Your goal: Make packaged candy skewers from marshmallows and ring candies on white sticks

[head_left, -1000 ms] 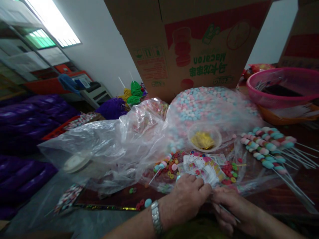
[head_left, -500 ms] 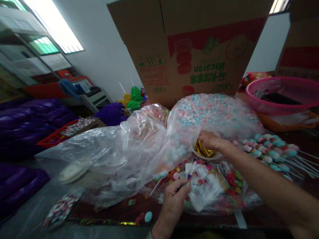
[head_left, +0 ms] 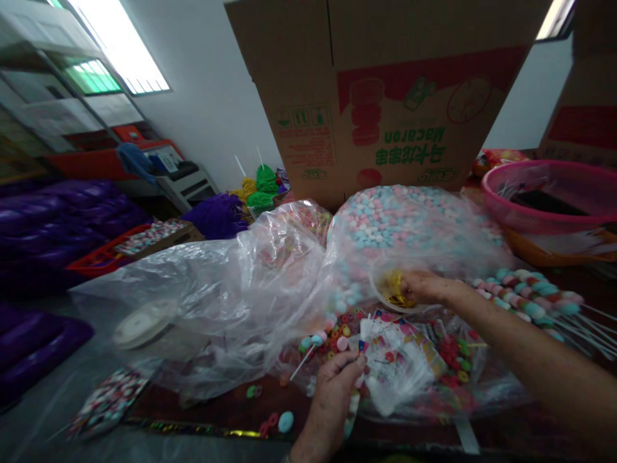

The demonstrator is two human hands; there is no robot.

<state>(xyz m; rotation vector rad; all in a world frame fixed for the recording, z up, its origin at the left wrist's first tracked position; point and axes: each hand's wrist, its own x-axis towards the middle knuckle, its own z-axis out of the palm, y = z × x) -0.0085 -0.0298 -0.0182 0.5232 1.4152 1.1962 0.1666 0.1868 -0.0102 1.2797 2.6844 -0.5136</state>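
Observation:
My left hand [head_left: 335, 392] is closed near the table's front edge, pinching a candy skewer [head_left: 353, 411] whose pastel pieces show below the fingers. My right hand [head_left: 419, 287] reaches into a white bowl [head_left: 380, 297], its fingers closed on gold twist ties [head_left: 396, 286]. Right of my left hand, small printed packets [head_left: 398, 357] lie on clear plastic over red and green ring candies [head_left: 456, 360]. A white stick [head_left: 302, 361] with candy on its end lies to the left. Behind the bowl is a big clear bag of pink and blue candies [head_left: 385, 215].
A cardboard box [head_left: 357, 148] stands at the back. Finished-looking candy skewers [head_left: 535, 296] and a pink basin [head_left: 544, 218] are at the right. Crumpled clear plastic [head_left: 216, 276] covers the left, with a white lid [head_left: 144, 325] and purple bags [head_left: 58, 225] beyond.
My right hand has lowered and shifted slightly right within the bowl, now among the gold ties. More of the skewer shows under my left hand. The camera view has moved slightly.

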